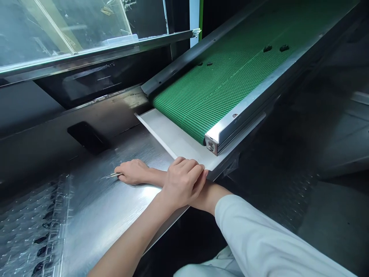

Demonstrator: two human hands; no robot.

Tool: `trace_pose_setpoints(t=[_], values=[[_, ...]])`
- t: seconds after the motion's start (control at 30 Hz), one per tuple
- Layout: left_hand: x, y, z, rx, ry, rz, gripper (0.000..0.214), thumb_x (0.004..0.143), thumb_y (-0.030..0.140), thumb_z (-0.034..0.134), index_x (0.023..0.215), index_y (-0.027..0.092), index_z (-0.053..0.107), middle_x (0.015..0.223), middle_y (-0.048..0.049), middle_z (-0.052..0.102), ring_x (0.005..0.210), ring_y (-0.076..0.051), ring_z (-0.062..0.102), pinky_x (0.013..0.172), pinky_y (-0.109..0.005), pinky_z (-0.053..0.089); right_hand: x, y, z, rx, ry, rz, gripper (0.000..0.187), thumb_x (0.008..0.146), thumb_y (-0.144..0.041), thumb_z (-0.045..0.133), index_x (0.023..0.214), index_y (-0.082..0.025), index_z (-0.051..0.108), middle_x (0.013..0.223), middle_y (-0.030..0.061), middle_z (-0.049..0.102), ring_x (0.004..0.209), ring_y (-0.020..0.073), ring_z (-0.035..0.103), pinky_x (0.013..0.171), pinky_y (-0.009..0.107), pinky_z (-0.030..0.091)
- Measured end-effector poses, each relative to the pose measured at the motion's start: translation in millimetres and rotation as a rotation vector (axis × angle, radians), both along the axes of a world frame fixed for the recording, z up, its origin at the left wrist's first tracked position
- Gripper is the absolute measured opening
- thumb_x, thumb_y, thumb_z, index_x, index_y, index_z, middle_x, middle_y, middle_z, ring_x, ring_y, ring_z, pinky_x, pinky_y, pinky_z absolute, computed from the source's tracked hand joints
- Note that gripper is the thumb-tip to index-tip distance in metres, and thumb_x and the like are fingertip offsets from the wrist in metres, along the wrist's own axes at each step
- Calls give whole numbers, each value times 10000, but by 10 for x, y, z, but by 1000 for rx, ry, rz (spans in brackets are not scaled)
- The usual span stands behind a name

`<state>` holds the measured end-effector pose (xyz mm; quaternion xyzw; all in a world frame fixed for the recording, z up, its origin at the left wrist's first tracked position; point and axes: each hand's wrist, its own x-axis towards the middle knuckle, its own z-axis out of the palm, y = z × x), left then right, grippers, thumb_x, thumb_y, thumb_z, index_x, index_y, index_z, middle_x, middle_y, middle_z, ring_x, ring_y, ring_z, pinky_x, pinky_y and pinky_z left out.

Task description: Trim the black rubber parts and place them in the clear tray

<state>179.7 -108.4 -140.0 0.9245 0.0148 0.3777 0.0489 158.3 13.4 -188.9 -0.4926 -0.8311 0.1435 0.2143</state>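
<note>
My arms are crossed over a steel worktable. My right hand, coming from the white-sleeved arm, rests on the table with its fingers closed on thin metal tweezers that point left. My left hand lies on top of my right forearm. Its fingers are curled together and touch the edge of a white plate under the end of a green conveyor belt. Nothing shows inside the left hand. Several small dark parts lie far up the belt.
A clear plastic tray with pockets holding small dark parts sits at the lower left. A dark rectangular opening is in the table behind my hands. A glass-fronted cabinet stands at the upper left. The conveyor's metal rail runs along the right.
</note>
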Motion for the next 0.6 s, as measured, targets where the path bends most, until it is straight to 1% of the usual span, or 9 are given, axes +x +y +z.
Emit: trace_pose_setpoints(t=[0.1, 0.33, 0.6], values=[[7, 7, -19, 11, -20, -5, 152, 1029, 174, 543, 895, 178, 616, 754, -15, 676, 651, -144, 594, 652, -334, 409, 1, -5, 1, 1, -3, -4, 129, 1011, -255, 445, 926, -215, 534, 932, -19, 645, 684, 166, 529, 558, 324, 253], [28, 8, -71, 9, -68, -5, 134, 1020, 175, 546, 903, 186, 611, 778, -15, 689, 677, -146, 614, 680, -333, 429, 0, -10, 0, 1, 13, -11, 133, 998, -247, 447, 930, -216, 558, 952, -7, 664, 714, 170, 558, 566, 313, 253], [5, -2, -29, 17, 9, 12, 201, 1039, 184, 505, 865, 193, 606, 753, -17, 669, 654, -144, 576, 669, -340, 403, -4, 0, -12, 3, 13, -9, 145, 994, -241, 444, 947, -218, 579, 956, 3, 671, 713, 175, 554, 586, 301, 276]])
